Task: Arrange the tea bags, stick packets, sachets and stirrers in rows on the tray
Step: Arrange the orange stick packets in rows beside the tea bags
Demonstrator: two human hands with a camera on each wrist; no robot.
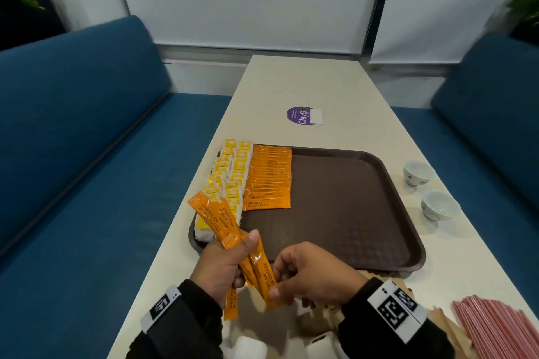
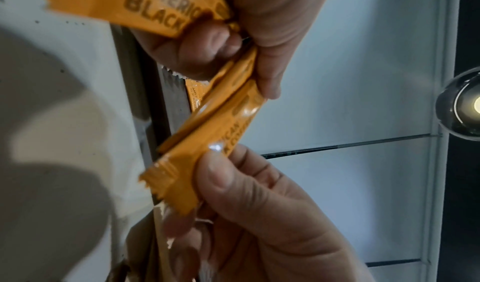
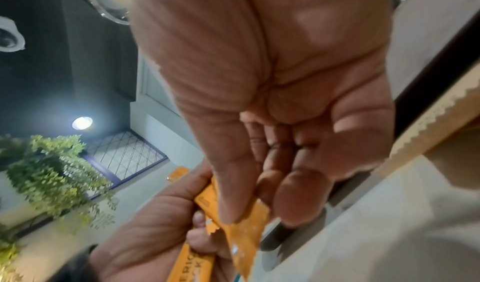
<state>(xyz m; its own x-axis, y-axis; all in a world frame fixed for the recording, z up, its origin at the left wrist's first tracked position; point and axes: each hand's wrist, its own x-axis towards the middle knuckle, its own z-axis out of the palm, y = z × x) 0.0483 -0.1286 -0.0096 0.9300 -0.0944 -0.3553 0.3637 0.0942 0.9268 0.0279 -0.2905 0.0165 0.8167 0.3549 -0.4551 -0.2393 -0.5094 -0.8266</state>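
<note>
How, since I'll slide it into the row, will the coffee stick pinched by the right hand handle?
Probably light: the right hand pinches the coffee stick by fingertips. Likely slippery: its film glints. Perhaps fairly stiff: those fanned from the left hand jut straight.

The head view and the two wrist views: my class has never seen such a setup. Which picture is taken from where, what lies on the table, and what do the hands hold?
There is no machine: a person works with bare hands. The wide picture comes from a camera on the head; the other two come from cameras on each wrist, looking along the fingers. On the table lies a brown tray with rows of tea bags and orange coffee packets along its left side. Two cups stand to its right, and pink stirrers lie at the near right. The left hand grips a bunch of packets; the right hand pinches the lower end of one packet in it.
</note>
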